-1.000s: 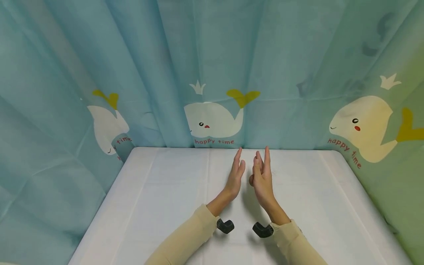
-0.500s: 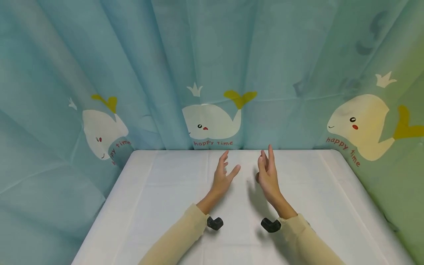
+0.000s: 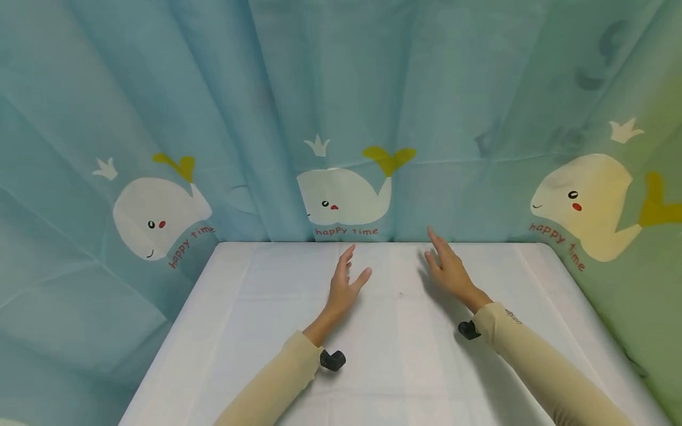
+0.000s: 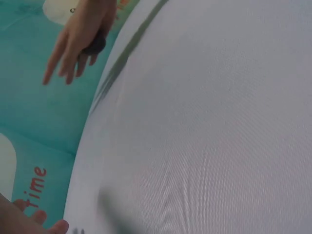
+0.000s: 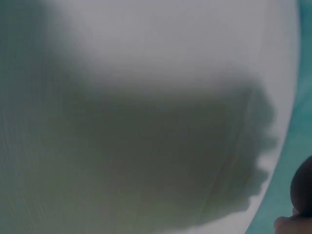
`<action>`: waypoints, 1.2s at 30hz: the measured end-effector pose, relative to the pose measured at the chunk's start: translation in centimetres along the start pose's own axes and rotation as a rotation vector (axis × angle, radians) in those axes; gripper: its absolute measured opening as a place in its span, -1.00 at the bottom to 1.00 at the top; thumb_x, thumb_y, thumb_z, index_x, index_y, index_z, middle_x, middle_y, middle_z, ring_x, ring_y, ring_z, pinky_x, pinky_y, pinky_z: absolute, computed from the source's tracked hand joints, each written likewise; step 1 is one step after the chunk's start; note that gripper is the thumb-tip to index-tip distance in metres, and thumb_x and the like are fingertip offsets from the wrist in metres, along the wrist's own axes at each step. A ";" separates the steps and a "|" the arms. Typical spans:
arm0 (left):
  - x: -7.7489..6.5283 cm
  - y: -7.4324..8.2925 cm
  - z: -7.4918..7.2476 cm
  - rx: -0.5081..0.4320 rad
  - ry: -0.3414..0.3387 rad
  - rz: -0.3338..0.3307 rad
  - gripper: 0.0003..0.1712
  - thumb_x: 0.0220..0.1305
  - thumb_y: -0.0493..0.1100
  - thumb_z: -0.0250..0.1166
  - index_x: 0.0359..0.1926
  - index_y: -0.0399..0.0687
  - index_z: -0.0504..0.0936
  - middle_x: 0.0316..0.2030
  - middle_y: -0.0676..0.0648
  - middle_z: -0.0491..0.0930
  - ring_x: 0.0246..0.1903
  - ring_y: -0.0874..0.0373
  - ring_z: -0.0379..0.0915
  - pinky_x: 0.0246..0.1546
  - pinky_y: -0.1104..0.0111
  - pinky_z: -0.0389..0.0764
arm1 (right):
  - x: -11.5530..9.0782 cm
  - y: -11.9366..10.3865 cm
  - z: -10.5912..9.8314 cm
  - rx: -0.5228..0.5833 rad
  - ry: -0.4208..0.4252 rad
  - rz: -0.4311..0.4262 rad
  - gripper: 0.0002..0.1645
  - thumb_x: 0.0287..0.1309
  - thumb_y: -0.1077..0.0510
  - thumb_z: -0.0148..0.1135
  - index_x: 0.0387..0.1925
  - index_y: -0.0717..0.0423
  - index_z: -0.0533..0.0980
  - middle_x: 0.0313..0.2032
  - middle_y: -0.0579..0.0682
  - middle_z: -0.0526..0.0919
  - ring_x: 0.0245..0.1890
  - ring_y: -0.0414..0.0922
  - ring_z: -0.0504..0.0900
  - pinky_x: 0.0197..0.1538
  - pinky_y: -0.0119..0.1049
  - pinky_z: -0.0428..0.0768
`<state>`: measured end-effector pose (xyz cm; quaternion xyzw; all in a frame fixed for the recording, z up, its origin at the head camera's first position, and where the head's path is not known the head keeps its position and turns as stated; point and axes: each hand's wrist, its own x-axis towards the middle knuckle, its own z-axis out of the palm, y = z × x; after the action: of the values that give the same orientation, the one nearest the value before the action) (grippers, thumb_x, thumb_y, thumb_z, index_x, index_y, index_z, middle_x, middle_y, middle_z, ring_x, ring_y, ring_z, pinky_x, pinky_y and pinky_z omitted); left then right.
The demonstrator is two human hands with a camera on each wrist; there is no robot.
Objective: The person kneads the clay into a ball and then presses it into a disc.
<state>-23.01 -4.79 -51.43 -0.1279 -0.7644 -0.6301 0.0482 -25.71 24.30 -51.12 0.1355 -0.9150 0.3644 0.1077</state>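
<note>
My left hand (image 3: 343, 290) is held above the white table with its thumb spread from its fingers and nothing in it. Part of it shows in the left wrist view, at the lower left corner. To its right, my right hand (image 3: 452, 272) hovers over the far part of the table, its back toward the head camera. Against its palm, in the left wrist view, sits a small dark round object (image 4: 96, 45), with fingers partly around it. The right wrist view shows that dark round object (image 5: 303, 187) beside a fingertip; its kind is unclear. The head view hides it.
A white table (image 3: 383, 367) with rounded far corners lies below both hands. Blue-green curtains (image 3: 458, 89) printed with whales stand right behind and beside it. Each wrist carries a black camera (image 3: 333, 360) at the sleeve cuff. The table has a tiny mark (image 3: 401, 294).
The hands have moved apart from nearly palm to palm. The left went leftward and its thumb spread. The right went rightward and turned its palm downward.
</note>
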 end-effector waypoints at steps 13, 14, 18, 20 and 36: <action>-0.3 0.6 -1.2 -0.046 0.087 0.008 -0.25 0.44 -0.17 0.30 0.54 -0.12 0.22 0.42 -0.31 0.31 0.41 -0.39 0.17 0.30 -0.32 0.25 | 0.3 5.1 -1.6 -0.220 -0.159 0.112 -0.36 0.66 0.09 -0.23 0.59 0.23 0.04 0.46 0.61 0.02 0.44 0.63 -0.13 0.30 0.62 -0.08; -0.3 0.6 -1.2 -0.047 0.088 0.005 -0.25 0.44 -0.17 0.30 0.54 -0.12 0.22 0.42 -0.32 0.30 0.41 -0.39 0.17 0.30 -0.32 0.25 | 0.4 5.1 -1.6 -0.233 -0.167 0.115 -0.36 0.67 0.05 -0.24 0.59 0.22 0.04 0.46 0.60 0.02 0.44 0.63 -0.14 0.30 0.62 -0.09; 0.1 -0.5 -1.6 -0.043 0.095 -0.005 -0.24 0.43 -0.12 0.31 0.54 -0.04 0.23 0.43 -0.35 0.29 0.41 -0.38 0.17 0.30 -0.30 0.28 | 0.6 4.4 -1.3 -0.313 -0.216 0.126 -0.33 0.67 -0.06 -0.30 0.61 0.12 0.03 0.49 0.54 0.00 0.46 0.60 -0.17 0.31 0.63 -0.15; 0.1 -0.7 -1.7 -0.047 0.107 -0.005 -0.25 0.43 -0.13 0.31 0.54 -0.03 0.24 0.43 -0.37 0.28 0.41 -0.38 0.17 0.29 -0.30 0.28 | 0.7 4.0 -1.1 -0.353 -0.241 0.139 -0.32 0.66 -0.12 -0.32 0.63 0.03 0.00 0.52 0.50 -0.02 0.48 0.58 -0.21 0.32 0.62 -0.20; -0.3 -0.3 -3.4 -0.055 0.190 0.019 -0.26 0.44 -0.24 0.28 0.54 -0.06 0.23 0.49 -0.27 0.22 0.43 -0.37 0.13 0.33 -0.31 0.22 | -0.7 4.2 -0.2 -0.401 -0.296 0.227 -0.21 0.59 -0.30 -0.41 0.66 -0.14 -0.15 0.59 0.37 -0.32 0.48 0.53 -0.48 0.27 0.60 -0.54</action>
<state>-23.13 -8.23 -51.12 -0.0760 -0.7377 -0.6595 0.1230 -26.40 27.48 -53.81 0.0596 -0.9841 0.1617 -0.0439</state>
